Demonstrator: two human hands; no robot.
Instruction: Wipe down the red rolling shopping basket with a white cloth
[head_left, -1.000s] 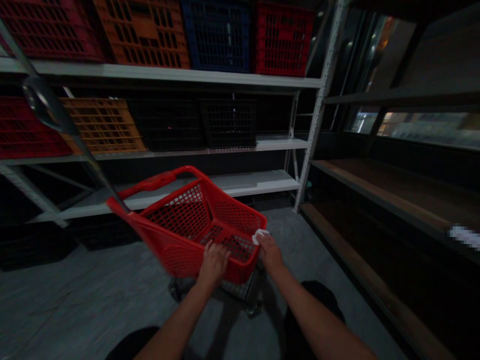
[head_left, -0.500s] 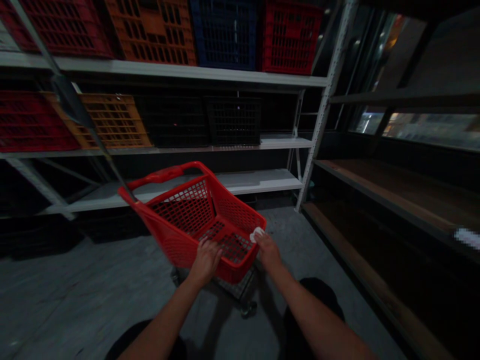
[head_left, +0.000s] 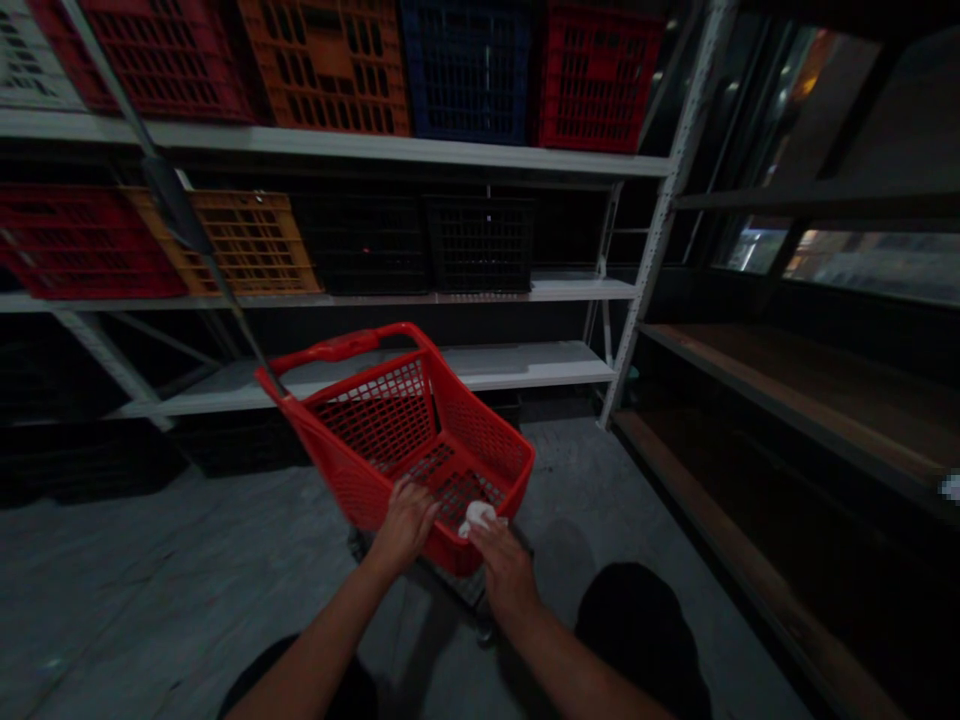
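A red plastic shopping cart stands on the floor before me, its small front end toward me and its handle at the far left. My left hand is closed over the rim at the near left corner. In my right hand a white cloth is pressed against the front rim. The cloth is crumpled, and my fingers hide part of it. A long pole with a dark grip rises from the cart's handle end.
White metal shelving behind the cart bears red, orange, blue and black crates, such as a blue crate. Dark wooden shelves run along the right side. Grey concrete floor lies around the cart.
My right hand has moved left with the white cloth, from the right front corner to the middle of the front rim. My left hand keeps its place on the rim.
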